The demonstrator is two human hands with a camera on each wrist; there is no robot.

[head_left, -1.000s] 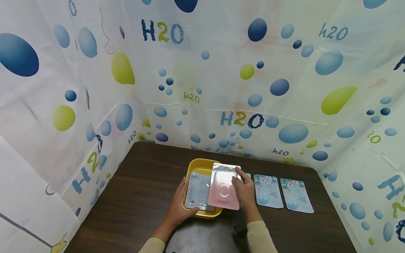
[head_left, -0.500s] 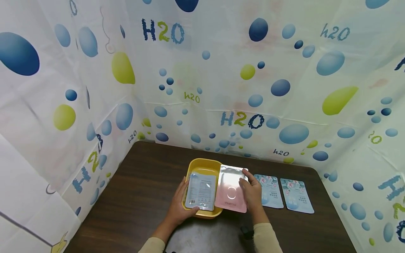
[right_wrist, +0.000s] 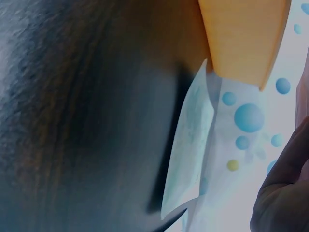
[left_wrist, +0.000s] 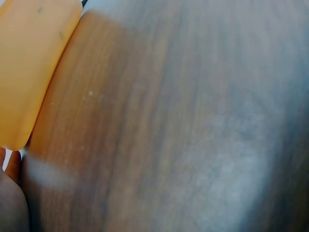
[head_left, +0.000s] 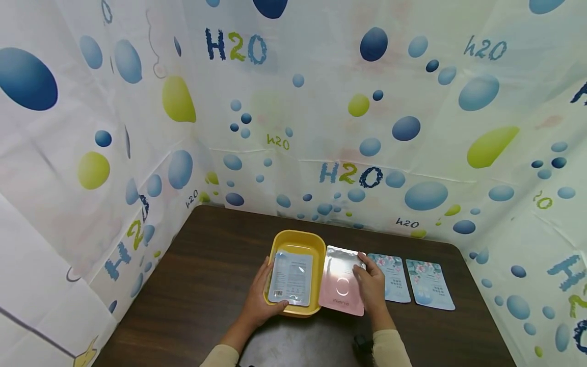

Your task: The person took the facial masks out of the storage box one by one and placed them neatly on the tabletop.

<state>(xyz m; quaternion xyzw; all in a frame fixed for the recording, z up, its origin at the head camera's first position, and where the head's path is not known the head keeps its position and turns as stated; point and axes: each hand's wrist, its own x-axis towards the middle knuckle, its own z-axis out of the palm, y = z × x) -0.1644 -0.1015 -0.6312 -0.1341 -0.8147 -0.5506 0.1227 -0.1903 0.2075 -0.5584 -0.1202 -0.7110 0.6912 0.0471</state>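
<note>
My left hand [head_left: 258, 302] grips the yellow plastic tray [head_left: 293, 241] at its near left corner, fingers along the side and thumb at the near edge. In the tray lies a pale blue and silver sachet [head_left: 290, 280], printed side and barcode up. My right hand [head_left: 372, 288] pinches a pink and silver sachet [head_left: 341, 285] by its right edge, just right of the tray. In the right wrist view, that hand [right_wrist: 285, 193] shows at the right border, and a pale sachet [right_wrist: 188, 145] lies on the table below the tray's wall.
Two blue floral sachets [head_left: 392, 278] [head_left: 430, 284] lie in a row on the dark wooden table [head_left: 215, 255], the nearer one partly behind my right hand. A small black object [head_left: 362, 344] is beside my right sleeve. A bubble-printed curtain [head_left: 293, 117] hangs around the table.
My right hand has carried the pink sachet rightward, from over the tray to beside it, uncovering the sachet inside. My left hand stays on the tray.
</note>
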